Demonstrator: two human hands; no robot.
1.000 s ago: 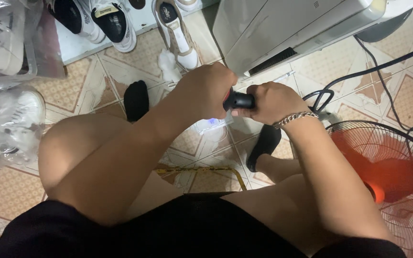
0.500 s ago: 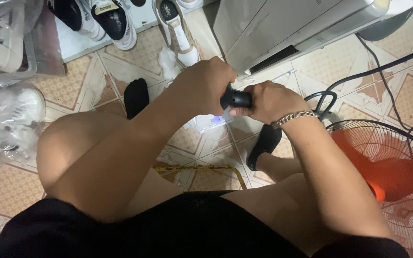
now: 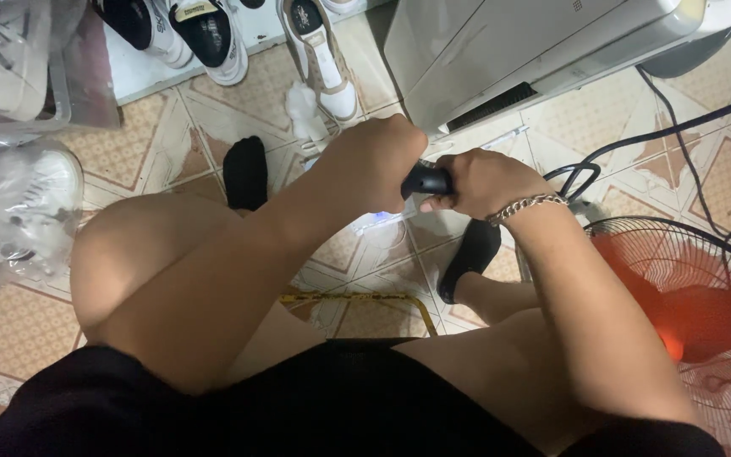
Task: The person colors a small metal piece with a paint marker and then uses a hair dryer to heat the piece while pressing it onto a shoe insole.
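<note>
Seated over the tiled floor (image 3: 129, 152), you clench your left hand (image 3: 378, 165) and right hand (image 3: 475, 182) around a small black tool (image 3: 426, 179) held between them above your knees; keep both grips firm and wrists level so it stays steady.

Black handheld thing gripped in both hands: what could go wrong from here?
1. The left hand and right hand hide most of the black object, so the grip can't be judged; a slip would drop it onto the tiled floor.
2. Black cables trail beside the right foot; snag or trip risk.
3. The red fan stands near the right forearm; it may get bumped.
</note>
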